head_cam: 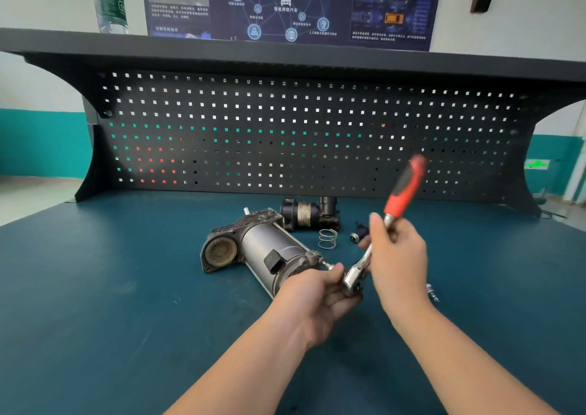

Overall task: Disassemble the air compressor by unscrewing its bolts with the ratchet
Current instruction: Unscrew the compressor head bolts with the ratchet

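Note:
The grey air compressor [253, 249] lies on its side in the middle of the teal workbench [111, 287], its round opening facing left. A long bolt [326, 264] sticks out of its near right end. My left hand [320, 297] curls its fingers round the chrome head of the ratchet [354, 279] at that bolt's tip. My right hand [396, 256] grips the ratchet's metal shaft just below the red and black handle [406, 189], which tilts up and to the right.
Behind the compressor lie a detached black cylindrical part [309, 213], a coil spring [327, 239] and a small fitting [360, 232]. A small metal piece [432, 291] lies right of my right wrist. A black pegboard [285, 135] backs the bench; a water bottle [109, 2] stands on its shelf.

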